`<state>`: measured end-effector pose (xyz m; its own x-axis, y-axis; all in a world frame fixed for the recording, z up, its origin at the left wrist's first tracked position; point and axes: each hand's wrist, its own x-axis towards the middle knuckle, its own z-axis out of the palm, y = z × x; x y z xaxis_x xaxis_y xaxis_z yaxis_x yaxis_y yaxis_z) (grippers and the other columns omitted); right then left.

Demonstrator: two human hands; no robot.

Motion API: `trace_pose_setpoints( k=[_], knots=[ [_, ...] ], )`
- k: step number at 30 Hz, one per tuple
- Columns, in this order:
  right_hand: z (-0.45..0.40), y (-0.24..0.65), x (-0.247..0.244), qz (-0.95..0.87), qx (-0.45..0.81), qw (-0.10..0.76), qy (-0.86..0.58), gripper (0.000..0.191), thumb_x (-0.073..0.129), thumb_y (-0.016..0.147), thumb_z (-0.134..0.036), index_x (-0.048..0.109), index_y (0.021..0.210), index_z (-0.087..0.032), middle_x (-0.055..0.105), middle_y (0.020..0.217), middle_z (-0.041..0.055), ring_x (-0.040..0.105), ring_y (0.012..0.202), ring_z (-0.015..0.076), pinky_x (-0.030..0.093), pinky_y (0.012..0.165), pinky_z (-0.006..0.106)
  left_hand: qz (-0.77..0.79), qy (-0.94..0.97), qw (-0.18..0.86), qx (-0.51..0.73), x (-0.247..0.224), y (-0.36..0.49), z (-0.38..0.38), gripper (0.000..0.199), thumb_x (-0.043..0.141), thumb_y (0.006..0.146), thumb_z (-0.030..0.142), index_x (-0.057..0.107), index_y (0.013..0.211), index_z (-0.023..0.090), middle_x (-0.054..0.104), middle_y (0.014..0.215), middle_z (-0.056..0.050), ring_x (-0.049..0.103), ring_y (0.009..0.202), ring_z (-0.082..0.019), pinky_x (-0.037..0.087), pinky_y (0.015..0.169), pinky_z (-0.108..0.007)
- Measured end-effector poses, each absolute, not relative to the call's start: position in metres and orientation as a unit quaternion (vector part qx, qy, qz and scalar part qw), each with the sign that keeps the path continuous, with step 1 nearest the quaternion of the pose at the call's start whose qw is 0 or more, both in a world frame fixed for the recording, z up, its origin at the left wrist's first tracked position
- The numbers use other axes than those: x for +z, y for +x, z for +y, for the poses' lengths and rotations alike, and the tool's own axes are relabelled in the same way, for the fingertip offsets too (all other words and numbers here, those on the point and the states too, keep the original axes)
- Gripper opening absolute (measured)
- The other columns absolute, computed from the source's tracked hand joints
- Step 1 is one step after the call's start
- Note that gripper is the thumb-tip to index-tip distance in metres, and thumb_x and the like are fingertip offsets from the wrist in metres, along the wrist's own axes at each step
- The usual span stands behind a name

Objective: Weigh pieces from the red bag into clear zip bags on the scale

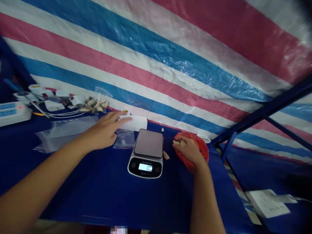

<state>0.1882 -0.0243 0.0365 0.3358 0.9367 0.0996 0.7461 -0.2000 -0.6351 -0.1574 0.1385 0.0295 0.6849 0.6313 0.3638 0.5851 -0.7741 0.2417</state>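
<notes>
A digital kitchen scale (149, 143) lies between my hands, its lit display showing 0.0 and its plate bare. My right hand (188, 149) is over a red plastic bag (204, 150), with its fingers closed on pale tan pieces (179, 143) that look dried. What else the bag contains is mostly hidden. To the left of the scale, my left hand (104, 130) reaches out with fingers extended, near a white box-like item (139, 123). It holds nothing that I can see. Below its fingertips lies a clear plastic bag (124, 139).
Larger clear bags (70, 128) lie under my left forearm. Farther back are a bag of tan and dark pieces (95, 104), white cables and a power strip (14, 113). A loose tan piece (166, 156) sits beside the scale. A blue metal frame (246, 112) stands at right.
</notes>
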Motion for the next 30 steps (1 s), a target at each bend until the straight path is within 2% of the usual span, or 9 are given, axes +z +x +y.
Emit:
trace_pose_setpoints(
  k=[3,6,10,14,16,21,24,27,30],
  knots=[
    [-0.025,0.189,0.036,-0.552,0.159,0.322,-0.753,0.016,0.070,0.077,-0.033,0.075,0.087,-0.021,0.075,0.088,0.0042,0.067,0.080,0.0218,0.048,0.074,0.033,0.198,0.977,0.042,0.068,0.041,-0.150,0.136,0.093,0.055,0.064,0.002,0.047,0.151,0.035,0.037,0.166,-0.004,0.028,0.155,-0.033,0.023,0.123,-0.054],
    [-0.022,0.184,0.033,-0.551,0.190,0.318,-0.748,0.019,0.072,0.075,-0.032,0.075,0.090,-0.020,0.075,0.090,0.0055,0.068,0.082,0.0231,0.050,0.076,0.035,0.118,0.992,0.034,-0.017,0.047,-0.133,0.140,0.096,0.057,0.061,-0.003,0.048,0.149,0.033,0.045,0.161,-0.007,0.035,0.152,-0.029,0.016,0.125,-0.053],
    [-0.021,0.179,0.029,-0.560,0.206,0.315,-0.738,0.020,0.071,0.078,-0.031,0.076,0.094,-0.019,0.075,0.094,0.0072,0.069,0.085,0.0232,0.051,0.078,0.035,0.070,0.997,0.004,-0.045,0.054,-0.126,0.146,0.095,0.056,0.061,-0.004,0.047,0.149,0.030,0.047,0.159,-0.009,0.040,0.149,-0.027,0.010,0.127,-0.054],
    [-0.021,0.180,0.028,-0.568,0.196,0.300,-0.741,0.018,0.070,0.080,-0.030,0.076,0.093,-0.019,0.075,0.093,0.0069,0.069,0.084,0.0226,0.050,0.077,0.034,0.066,0.997,0.008,-0.027,0.052,-0.136,0.140,0.095,0.062,0.062,0.004,0.045,0.152,0.029,0.042,0.161,-0.013,0.046,0.143,-0.032,0.027,0.122,-0.049],
    [-0.021,0.180,0.028,-0.568,0.198,0.301,-0.740,0.018,0.070,0.080,-0.030,0.075,0.094,-0.019,0.075,0.091,0.0062,0.068,0.082,0.0222,0.050,0.075,0.034,0.082,0.996,0.024,-0.011,0.049,-0.142,0.135,0.091,0.065,0.064,0.011,0.046,0.152,0.028,0.046,0.156,-0.015,0.054,0.133,-0.035,0.034,0.116,-0.049],
    [-0.023,0.175,0.036,-0.534,0.215,0.383,-0.722,0.027,0.074,0.076,-0.033,0.075,0.100,-0.020,0.075,0.098,0.0060,0.068,0.086,0.0229,0.052,0.079,0.036,0.162,0.981,0.096,0.041,0.044,-0.150,0.118,0.079,0.060,0.074,0.021,0.044,0.151,0.027,0.062,0.133,-0.013,0.061,0.119,-0.031,0.036,0.111,-0.052],
    [-0.025,0.151,0.049,-0.525,0.274,0.431,-0.681,0.031,0.076,0.077,-0.040,0.074,0.101,-0.021,0.074,0.093,0.0042,0.066,0.078,0.0206,0.051,0.070,0.033,0.217,0.957,0.167,0.098,0.042,-0.150,0.101,0.079,0.058,0.075,0.019,0.038,0.151,0.026,0.060,0.133,-0.012,0.059,0.121,-0.029,0.044,0.105,-0.045],
    [-0.026,0.113,0.070,-0.574,0.320,0.424,-0.623,0.025,0.076,0.078,-0.039,0.071,0.097,-0.023,0.071,0.087,0.0012,0.063,0.076,0.0177,0.048,0.067,0.029,0.232,0.931,0.236,0.155,0.045,-0.144,0.080,0.077,0.059,0.077,0.020,0.034,0.150,0.026,0.056,0.139,-0.013,0.059,0.124,-0.027,0.048,0.104,-0.041],
    [-0.027,0.080,0.102,-0.639,0.274,0.364,-0.620,0.022,0.078,0.075,-0.034,0.065,0.091,-0.024,0.067,0.078,-0.0029,0.057,0.069,0.0146,0.041,0.061,0.026,0.238,0.911,0.268,0.205,0.053,-0.132,0.065,0.077,0.067,0.080,0.033,0.034,0.149,0.026,0.053,0.143,-0.015,0.057,0.128,-0.029,0.048,0.106,-0.044]
  ],
)
